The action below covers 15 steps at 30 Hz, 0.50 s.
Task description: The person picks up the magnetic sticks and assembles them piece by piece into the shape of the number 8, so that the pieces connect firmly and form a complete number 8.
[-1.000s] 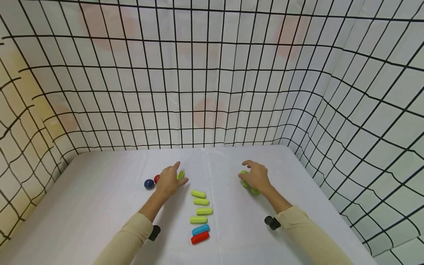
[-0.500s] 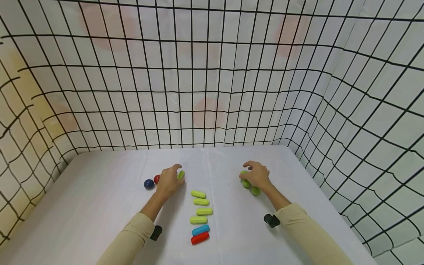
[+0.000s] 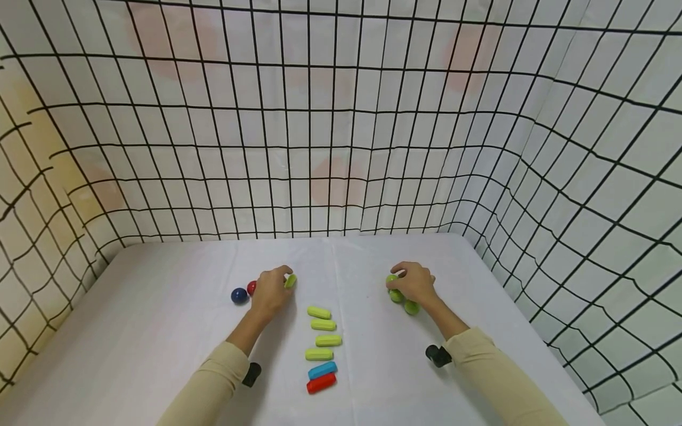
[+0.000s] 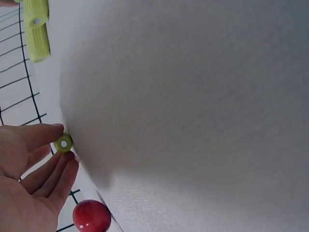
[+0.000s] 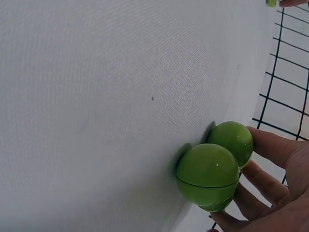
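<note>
My left hand (image 3: 270,291) pinches a short yellow-green ribbed stick (image 3: 290,281) between thumb and fingers. In the left wrist view the stick's round end (image 4: 63,143) with its pale dot faces the camera. A red ball (image 3: 251,287) and a dark blue ball (image 3: 239,296) lie just left of that hand. On the right side, my right hand (image 3: 417,283) curls thumb and fingers round the farthest green ball (image 3: 392,278). Two more green balls (image 3: 396,296) lie close beside it. The right wrist view shows a seam round the nearest green ball (image 5: 207,174); the gripped one is largely hidden there.
Down the middle of the white table (image 3: 367,367) lie several yellow-green sticks (image 3: 328,340), then a blue stick (image 3: 322,370) and a red stick (image 3: 321,383) nearest me. Black netting (image 3: 330,148) stands round the back and sides.
My left thumb and fingers have closed in from a wide spread onto the yellow-green stick. The right hand's fingers have curled in closer round the far green ball. The other things stay put.
</note>
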Motion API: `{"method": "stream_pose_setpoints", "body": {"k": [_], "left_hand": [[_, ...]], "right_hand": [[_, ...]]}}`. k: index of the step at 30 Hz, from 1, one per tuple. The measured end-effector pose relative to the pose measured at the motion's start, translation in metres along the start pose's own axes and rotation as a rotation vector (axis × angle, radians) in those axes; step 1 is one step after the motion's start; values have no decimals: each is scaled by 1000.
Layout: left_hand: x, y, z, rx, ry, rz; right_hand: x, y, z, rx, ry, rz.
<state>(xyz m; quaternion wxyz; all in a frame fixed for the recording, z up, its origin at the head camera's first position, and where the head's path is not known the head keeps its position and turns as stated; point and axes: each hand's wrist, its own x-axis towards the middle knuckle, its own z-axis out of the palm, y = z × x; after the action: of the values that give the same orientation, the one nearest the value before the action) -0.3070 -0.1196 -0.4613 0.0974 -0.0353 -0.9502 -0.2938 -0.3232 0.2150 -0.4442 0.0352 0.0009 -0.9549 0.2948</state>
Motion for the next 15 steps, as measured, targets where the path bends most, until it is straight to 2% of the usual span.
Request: {"method": "stream_pose_setpoints", "body": {"k": [4,15], "left_hand": [[0,-1,-1,12,9,9],[-1,2,-4,39,-19,-10]], "right_hand": [[1,-1,0,-5,2,-2],[3,-3,2,-15,33,-29]]}}
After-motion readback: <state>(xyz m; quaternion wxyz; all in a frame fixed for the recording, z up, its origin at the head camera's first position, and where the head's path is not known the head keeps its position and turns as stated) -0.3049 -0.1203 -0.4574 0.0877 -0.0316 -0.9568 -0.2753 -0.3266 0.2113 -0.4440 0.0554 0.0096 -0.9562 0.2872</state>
